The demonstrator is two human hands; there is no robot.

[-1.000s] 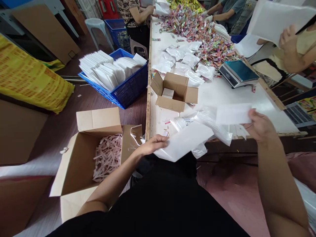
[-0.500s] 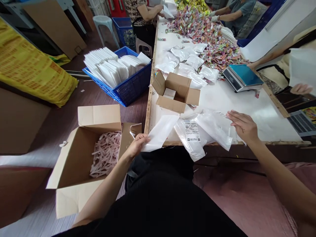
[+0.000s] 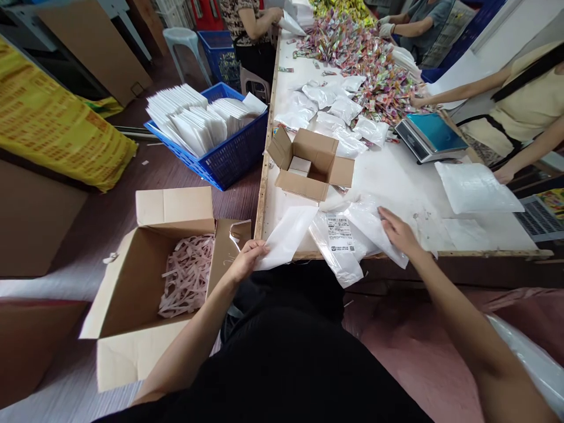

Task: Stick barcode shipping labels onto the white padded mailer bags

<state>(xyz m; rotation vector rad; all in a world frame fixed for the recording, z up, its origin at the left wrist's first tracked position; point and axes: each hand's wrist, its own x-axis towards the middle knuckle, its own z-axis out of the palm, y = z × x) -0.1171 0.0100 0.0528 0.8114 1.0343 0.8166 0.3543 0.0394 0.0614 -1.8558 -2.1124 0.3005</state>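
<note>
A blue basket of white envelopes sits beside the table, near a scale.

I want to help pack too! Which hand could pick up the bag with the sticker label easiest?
Probably the right hand: it rests flat on the clear bags beside the labelled bag. The left hand already holds a white envelope at the table edge.

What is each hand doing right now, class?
Left hand: closed on the edge of a white mailer bag.
Right hand: open, fingers flat on a clear plastic bag.
</note>
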